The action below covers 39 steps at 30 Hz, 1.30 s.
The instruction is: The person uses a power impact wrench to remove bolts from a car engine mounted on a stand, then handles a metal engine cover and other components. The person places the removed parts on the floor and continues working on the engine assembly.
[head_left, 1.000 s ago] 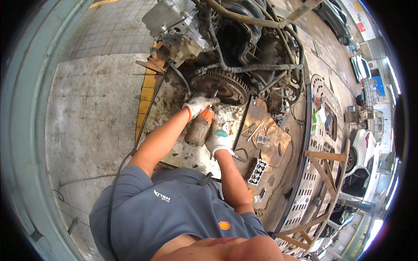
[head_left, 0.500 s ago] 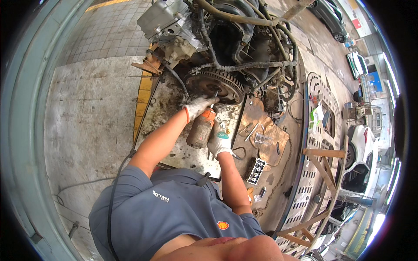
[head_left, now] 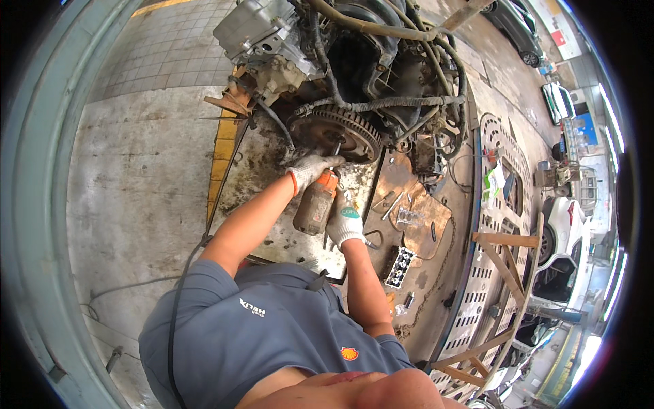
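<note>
Since a second ago the engine [head_left: 262, 37] and its toothed wheel [head_left: 364, 129] have slid slightly left in view, while the power tool [head_left: 313, 215] and the right hand [head_left: 349, 221] sit a touch lower and farther right. The tool lies between the two gloved hands, its thick body scuffed and grimy grey-brown, its nose bright orange; a slim metal shaft [head_left: 337, 146] shows just beyond the left hand [head_left: 308, 170], in front of the wheel, whose face is brown and dull. The right hand grips the tool from its right side, the handle and most fingers hidden behind the body. The left hand is bent over the nose end, fingertips toward the shaft; whether it is closed round anything cannot be told. Beyond both hands, the wheel and engine crowd close. Beneath them lies a stained pale plate [head_left: 262, 204], its dark right edge near the right hand. Left of the left hand, past a yellow stripe [head_left: 223, 157], concrete floor [head_left: 136, 191] stretches wide; right of the right hand, a brown sheet [head_left: 432, 242] carries loose tools.
</note>
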Tool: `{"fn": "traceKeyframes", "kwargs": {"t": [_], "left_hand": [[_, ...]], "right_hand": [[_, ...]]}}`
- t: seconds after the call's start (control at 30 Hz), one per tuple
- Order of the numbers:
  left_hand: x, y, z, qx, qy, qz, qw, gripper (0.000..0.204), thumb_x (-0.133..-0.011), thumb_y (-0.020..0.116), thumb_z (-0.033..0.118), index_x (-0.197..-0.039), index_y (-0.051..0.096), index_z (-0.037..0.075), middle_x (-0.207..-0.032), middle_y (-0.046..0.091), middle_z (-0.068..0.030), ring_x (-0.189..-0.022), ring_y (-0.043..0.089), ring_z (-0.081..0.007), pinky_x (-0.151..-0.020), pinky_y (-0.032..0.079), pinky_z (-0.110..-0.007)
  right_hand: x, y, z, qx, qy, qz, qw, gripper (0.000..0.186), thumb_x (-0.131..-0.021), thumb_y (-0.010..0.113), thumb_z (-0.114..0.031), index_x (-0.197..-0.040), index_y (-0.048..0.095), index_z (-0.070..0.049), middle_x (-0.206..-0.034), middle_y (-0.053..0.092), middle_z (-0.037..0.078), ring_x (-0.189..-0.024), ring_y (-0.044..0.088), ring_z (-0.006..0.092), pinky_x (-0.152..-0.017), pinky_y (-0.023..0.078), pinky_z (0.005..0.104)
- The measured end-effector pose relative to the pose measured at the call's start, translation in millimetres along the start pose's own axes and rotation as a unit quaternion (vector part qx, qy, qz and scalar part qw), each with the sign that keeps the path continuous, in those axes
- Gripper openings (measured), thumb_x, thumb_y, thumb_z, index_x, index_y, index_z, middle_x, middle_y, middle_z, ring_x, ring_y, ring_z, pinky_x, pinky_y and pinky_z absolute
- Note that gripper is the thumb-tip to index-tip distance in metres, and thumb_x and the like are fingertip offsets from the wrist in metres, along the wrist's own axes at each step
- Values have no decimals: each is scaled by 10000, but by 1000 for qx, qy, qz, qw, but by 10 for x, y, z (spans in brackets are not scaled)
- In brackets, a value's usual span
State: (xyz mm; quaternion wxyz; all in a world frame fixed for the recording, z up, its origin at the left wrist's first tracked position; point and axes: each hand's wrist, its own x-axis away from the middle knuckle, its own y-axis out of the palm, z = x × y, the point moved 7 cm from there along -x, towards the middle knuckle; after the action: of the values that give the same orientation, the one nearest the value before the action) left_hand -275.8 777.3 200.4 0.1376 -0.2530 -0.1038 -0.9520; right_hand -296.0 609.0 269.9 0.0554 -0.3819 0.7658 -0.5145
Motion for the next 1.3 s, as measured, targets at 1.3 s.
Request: {"fn": "traceKeyframes", "kwargs": {"t": [1.3], "left_hand": [[236, -57, 454, 166, 40, -82, 982, 463, -926, 766, 341, -1239, 671, 12, -1046, 725, -70, -871, 686, -154, -785, 574, -308]], "right_hand": [[-53, 51, -124, -71, -35, 29, 996, 791, -801, 815, -215, -1456, 415, -24, -1238, 662, 230, -1137, 655, 388, -956, 520, 422]]}}
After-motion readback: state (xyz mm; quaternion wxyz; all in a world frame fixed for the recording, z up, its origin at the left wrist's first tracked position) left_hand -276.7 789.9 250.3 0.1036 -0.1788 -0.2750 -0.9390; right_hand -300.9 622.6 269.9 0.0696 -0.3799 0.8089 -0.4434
